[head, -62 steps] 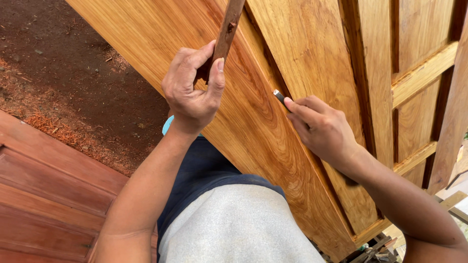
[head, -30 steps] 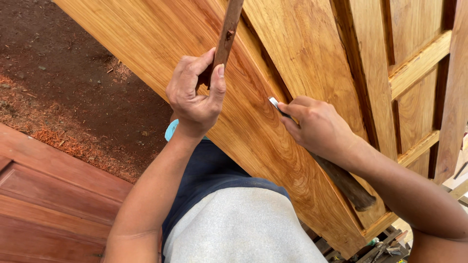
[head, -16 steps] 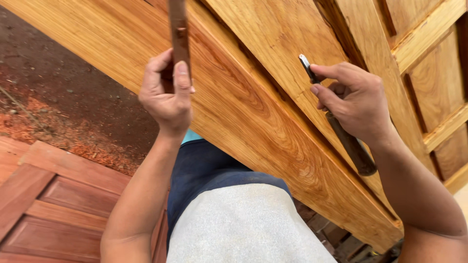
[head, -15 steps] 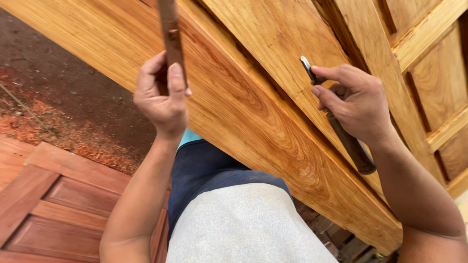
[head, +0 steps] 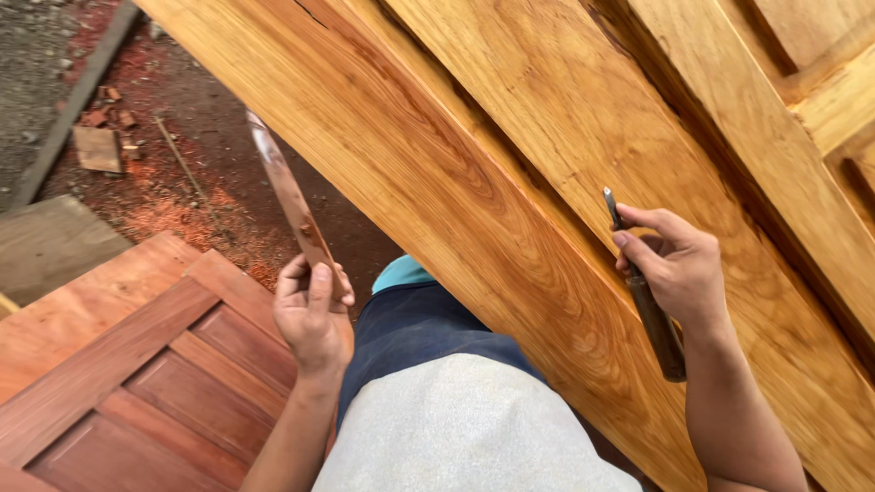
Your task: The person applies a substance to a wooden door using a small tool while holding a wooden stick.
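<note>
Nearest to us, our left hand [head: 313, 319] had its fingers closed around a thin reddish wood strip [head: 290, 200], held upright over the red panelled door [head: 137, 374] lying flat below. Our right hand [head: 679, 269] gripped a dark-handled chisel [head: 643, 287], tip up, against the slanted light-wood door [head: 510, 182]. Further out we saw dirt ground [head: 109, 118] with reddish sawdust and wood scraps [head: 96, 146].

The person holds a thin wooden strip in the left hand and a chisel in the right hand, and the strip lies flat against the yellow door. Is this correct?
Not quite. In the head view the thin wooden strip is lifted away from the yellow door, over the ground. The left hand does hold it, and the right hand holds the chisel.
</note>
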